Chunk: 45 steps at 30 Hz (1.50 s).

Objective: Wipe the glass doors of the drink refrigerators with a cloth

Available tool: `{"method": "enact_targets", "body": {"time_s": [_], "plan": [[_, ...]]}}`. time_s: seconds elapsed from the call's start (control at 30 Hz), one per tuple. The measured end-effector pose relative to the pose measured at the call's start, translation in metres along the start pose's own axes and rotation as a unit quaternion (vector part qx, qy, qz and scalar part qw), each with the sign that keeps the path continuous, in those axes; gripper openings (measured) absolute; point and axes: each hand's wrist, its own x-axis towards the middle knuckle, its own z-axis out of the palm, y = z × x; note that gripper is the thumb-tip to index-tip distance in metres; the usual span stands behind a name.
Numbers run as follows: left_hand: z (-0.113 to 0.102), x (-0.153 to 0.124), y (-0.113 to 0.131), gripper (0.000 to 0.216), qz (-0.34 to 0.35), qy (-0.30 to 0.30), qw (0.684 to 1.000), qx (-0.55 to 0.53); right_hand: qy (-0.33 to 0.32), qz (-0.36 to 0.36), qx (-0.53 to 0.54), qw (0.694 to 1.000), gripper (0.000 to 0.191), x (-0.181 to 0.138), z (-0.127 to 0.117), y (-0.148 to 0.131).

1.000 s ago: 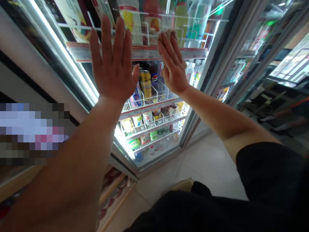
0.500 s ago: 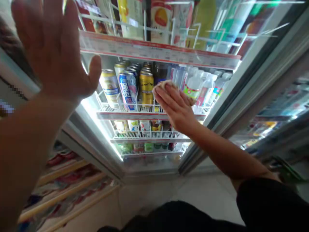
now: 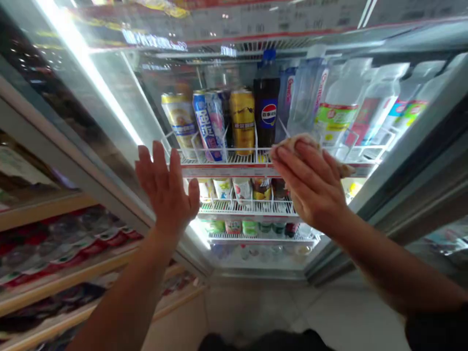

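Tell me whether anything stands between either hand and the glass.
Yes, at the right hand: a cloth lies between it and the glass, its edge showing past the hand. Nothing visible stands between the left hand and the glass, though I can't tell whether they touch.

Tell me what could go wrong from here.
The cloth might slip, since its edge sticks out from under the right hand. The left hand, bare and spread near the glass, could smudge it if they touch; contact is hard to tell.
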Motion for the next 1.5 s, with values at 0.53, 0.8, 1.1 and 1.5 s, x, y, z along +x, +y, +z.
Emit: {"method": "enact_targets", "body": {"time_s": [0.53,0.8,1.1,1.5], "plan": [[0.052,-0.156,0.047,0.076,-0.035,0.033,0.997,-0.06,0.131,-0.005,-0.015,0.991,0.07,-0.121,0.072,-0.032],[0.064,-0.179,0.065,0.062,-0.046,0.037,0.998,-0.037,0.039,-0.054,-0.028,0.997,0.068,-0.141,0.084,-0.053],[0.057,-0.176,0.07,0.058,-0.078,-0.015,0.995,-0.053,0.081,0.045,0.026,0.995,0.062,-0.123,0.1,-0.07],[0.047,-0.169,0.072,0.065,-0.101,-0.085,0.986,-0.098,-0.009,0.116,-0.012,0.993,0.072,-0.113,0.06,-0.058]]}}
